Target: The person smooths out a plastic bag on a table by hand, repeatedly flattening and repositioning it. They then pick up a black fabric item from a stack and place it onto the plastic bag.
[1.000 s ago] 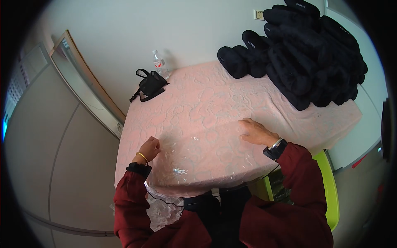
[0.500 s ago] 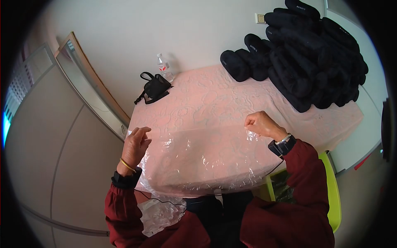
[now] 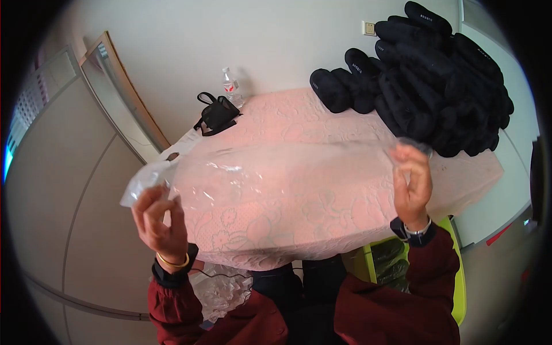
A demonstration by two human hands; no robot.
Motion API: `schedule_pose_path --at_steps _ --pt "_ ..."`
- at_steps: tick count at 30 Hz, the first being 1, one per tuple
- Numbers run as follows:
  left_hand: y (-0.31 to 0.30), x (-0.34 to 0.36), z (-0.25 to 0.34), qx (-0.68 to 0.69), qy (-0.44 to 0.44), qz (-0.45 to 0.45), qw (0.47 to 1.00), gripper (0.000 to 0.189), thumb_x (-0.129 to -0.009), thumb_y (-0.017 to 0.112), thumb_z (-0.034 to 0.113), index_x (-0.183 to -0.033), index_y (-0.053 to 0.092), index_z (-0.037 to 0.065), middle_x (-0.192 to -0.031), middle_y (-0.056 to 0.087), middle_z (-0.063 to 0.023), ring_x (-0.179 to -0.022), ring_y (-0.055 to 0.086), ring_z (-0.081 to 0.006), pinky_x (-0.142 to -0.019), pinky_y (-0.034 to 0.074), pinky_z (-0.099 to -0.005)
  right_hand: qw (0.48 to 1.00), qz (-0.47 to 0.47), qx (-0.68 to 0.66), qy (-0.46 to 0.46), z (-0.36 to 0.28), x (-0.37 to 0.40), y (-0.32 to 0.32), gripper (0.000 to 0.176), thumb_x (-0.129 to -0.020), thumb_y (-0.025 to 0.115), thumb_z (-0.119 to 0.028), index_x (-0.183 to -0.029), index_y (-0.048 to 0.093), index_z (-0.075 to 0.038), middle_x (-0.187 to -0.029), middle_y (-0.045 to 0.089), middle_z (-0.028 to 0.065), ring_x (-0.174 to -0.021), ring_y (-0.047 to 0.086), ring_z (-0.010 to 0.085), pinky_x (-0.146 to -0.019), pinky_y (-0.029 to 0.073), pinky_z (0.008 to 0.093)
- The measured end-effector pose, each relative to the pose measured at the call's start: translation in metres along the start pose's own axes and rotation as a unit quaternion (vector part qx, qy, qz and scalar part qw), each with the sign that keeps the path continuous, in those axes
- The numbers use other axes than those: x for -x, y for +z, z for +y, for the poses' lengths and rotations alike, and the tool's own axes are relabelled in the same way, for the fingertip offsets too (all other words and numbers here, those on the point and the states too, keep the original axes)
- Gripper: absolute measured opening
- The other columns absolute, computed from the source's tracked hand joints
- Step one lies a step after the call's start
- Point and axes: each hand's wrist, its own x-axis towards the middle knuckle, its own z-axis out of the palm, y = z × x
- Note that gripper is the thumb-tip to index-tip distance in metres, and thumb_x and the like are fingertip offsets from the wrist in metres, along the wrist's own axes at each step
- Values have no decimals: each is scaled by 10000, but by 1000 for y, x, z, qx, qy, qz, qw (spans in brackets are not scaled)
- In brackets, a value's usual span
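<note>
A wide, clear plastic bag is stretched in the air between my two hands, over the table with its pink patterned cloth. My left hand is pinched on one side of it, and a bunched whitish part of the plastic sticks out beyond the fingers. At the other side, my right hand is raised with fingers curled on the plastic, slightly blurred. The table cloth's pattern shows through the bag.
Black cushions with small white lettering are piled at the back right. A black pouch and a water bottle stand at the back left. Crumpled clear plastic lies below left. A green bin holds dark wrapped items. A framed mirror leans left.
Both hands have risen and moved apart, the left one outward to the left, the right one to the right. The plastic, previously draped low over the table's front edge, has lifted and swung away from me.
</note>
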Motion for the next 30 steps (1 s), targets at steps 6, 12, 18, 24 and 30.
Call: schedule_pose_path --at_steps 6,12,18,24,30 --pt "-6 120 11 55 -115 -195 972 217 -756 751 -70 -898 646 55 -1010 700 -113 -863 709 -281 -707 566 -349 985 -137 60 88 -15 95 -11 135 -861 593 100 -948 562 1 -1217 579 222 -950 675 285 -845 524 361" --pt "1 165 20 -3 -175 -387 905 139 -773 781 38 -875 686 37 -909 679 -96 -774 686 -267 -662 551 -379 923 -266 74 268 1 124 -8 103 -853 615 51 -930 591 -14 -1127 608 171 -765 644 291 -696 525 369" --pt "-1 147 19 44 -143 -440 885 135 -783 777 81 -889 706 40 -889 669 -98 -791 675 -303 -671 543 -396 904 -346 139 210 3 128 -4 138 -833 625 29 -961 610 -20 -1083 607 153 -748 627 321 -681 530 390" --pt "44 136 44 64 -149 -424 891 304 -878 691 115 -1165 661 20 -1170 633 -180 -1132 600 -383 -930 495 -464 945 -286 61 149 -40 102 76 363 -828 646 -33 -1186 595 4 -1260 563 200 -1190 534 407 -965 461 476" --pt "94 170 74 57 -95 -460 881 555 -974 552 288 -1424 463 -24 -1494 434 -212 -1418 367 -392 -1155 255 -551 905 -399 85 122 -57 139 154 716 -918 621 -255 -1476 337 93 -1572 297 255 -1502 224 384 -1201 203 549"
